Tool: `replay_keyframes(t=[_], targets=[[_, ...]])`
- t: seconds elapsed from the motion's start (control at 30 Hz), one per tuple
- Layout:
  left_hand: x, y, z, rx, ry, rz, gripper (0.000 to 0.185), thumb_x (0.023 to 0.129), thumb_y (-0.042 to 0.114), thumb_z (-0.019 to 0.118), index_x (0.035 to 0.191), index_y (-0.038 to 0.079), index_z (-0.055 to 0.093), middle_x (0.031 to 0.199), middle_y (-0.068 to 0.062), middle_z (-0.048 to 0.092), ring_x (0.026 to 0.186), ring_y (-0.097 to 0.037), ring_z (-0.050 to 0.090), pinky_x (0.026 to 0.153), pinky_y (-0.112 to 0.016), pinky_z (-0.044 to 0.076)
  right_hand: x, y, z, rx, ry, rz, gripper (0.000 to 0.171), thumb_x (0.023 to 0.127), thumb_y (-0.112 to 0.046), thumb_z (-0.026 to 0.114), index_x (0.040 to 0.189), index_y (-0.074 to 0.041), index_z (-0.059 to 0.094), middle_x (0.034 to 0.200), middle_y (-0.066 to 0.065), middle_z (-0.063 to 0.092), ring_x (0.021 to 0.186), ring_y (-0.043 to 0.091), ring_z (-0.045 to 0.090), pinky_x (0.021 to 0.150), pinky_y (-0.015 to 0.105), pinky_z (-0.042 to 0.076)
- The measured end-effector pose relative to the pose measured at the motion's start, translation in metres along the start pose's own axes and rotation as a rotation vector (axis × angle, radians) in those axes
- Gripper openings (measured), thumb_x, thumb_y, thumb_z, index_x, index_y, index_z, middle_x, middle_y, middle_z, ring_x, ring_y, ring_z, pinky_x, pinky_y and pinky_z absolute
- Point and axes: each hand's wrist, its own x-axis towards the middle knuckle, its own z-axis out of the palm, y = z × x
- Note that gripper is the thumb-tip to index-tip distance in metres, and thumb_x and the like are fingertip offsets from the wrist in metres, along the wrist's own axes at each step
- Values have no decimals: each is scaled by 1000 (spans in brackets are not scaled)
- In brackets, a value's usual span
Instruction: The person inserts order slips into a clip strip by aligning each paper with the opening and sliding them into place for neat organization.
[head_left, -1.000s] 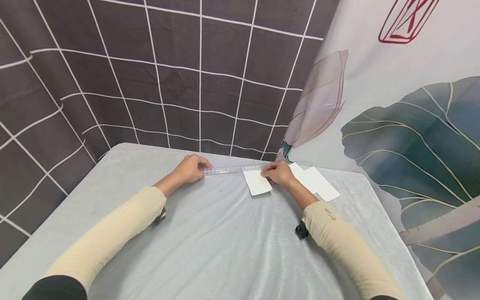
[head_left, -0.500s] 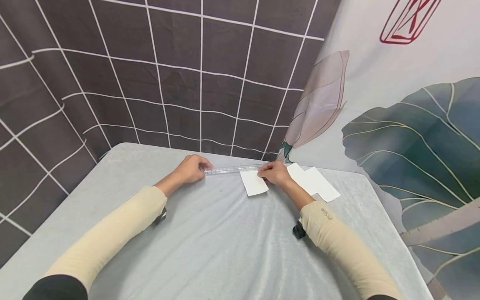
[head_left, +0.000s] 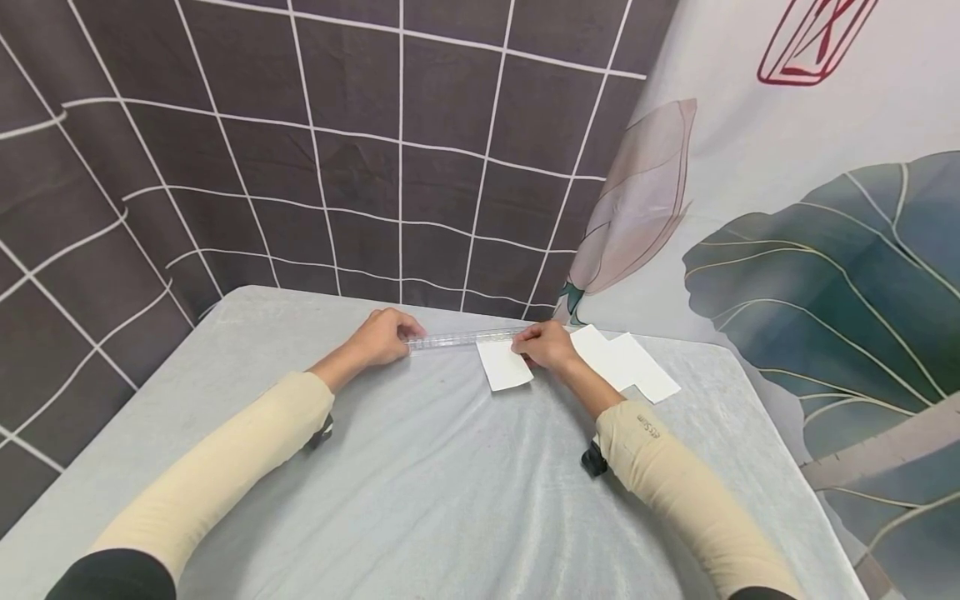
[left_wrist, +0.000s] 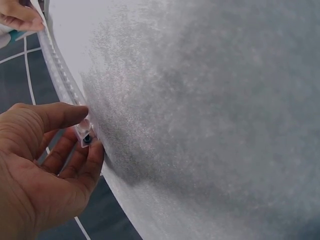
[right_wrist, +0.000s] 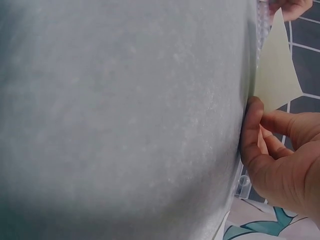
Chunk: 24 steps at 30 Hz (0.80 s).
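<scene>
A long clear plastic ruler [head_left: 465, 338] lies across the far part of the counter [head_left: 420, 467], which is draped in a pale grey cloth, and everything else can be placed from that ruler. The left hand [head_left: 382, 336] sits at the ruler's left end; in the left wrist view its thumb and curled fingers [left_wrist: 75, 165] pinch the ruler's end [left_wrist: 86, 134], so the ruler sticks out from between the fingers and runs away along the counter's edge. The right hand [head_left: 546, 345] is at the ruler's right end, where a small white rectangular sheet of paper [head_left: 504, 365] lies with its far edge at the ruler and the rest on the side of the ruler nearer the person. The right wrist view shows the right fingers [right_wrist: 255, 135] curled and pressed against the paper [right_wrist: 276, 70] at the ruler, holding it there; whether they also grip the ruler itself cannot be told. Just beyond the right end of the ruler, a few more white paper sheets [head_left: 626, 363] lie overlapped on the cloth, apart from both hands. Both forearms wear cream sleeves [head_left: 225, 467].
</scene>
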Motion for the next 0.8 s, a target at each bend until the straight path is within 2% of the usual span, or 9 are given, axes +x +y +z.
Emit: replay_keyframes(t=[0.07,0.23,0.43,0.57,0.6,0.77,0.8], targets=[[2,-4,3,3,13,4,52,69,-4,65,113,11,88,107,-11,85,98,-30,75,93,-44,60,0,0,2,7,-2,3,20,100,-5,77,116,7,81,104,14,82,73,6,72,72,24,66],[15,-32,15,18,35,16,52,68,-3,66,112,14,89,105,-8,85,95,-27,72,88,-40,58,1,-2,5,-4,-5,-1,20,100,-5,77,116,6,81,111,18,82,79,11,75,78,29,69],[19,-37,18,26,15,-35,54,68,-1,68,111,21,90,106,0,86,98,-19,72,92,-36,57,1,-3,8,-7,5,-11,19,100,-6,77,114,6,81,107,15,82,78,10,74,76,27,68],[19,-35,17,24,11,-31,53,68,0,68,112,20,90,105,-1,85,97,-20,72,90,-36,57,0,-4,9,-5,4,-21,18,99,-7,78,112,6,82,101,12,82,72,7,72,71,25,66],[13,-28,14,18,3,-16,53,69,-1,68,113,19,89,107,-2,86,99,-21,73,92,-37,58,0,-4,9,-3,1,-21,18,99,-7,78,112,6,82,101,12,82,72,7,72,71,25,66],[10,-23,13,11,14,3,53,67,-1,66,111,19,90,104,-1,85,97,-20,73,91,-34,57,0,-5,10,2,-3,-19,17,98,-6,78,111,6,82,101,12,82,73,7,72,73,26,67],[5,-17,10,5,5,14,54,68,-2,66,113,17,89,105,-2,85,99,-21,73,93,-35,58,0,-6,10,0,-2,-24,17,98,-5,78,110,6,82,100,12,82,73,7,72,73,25,67]])
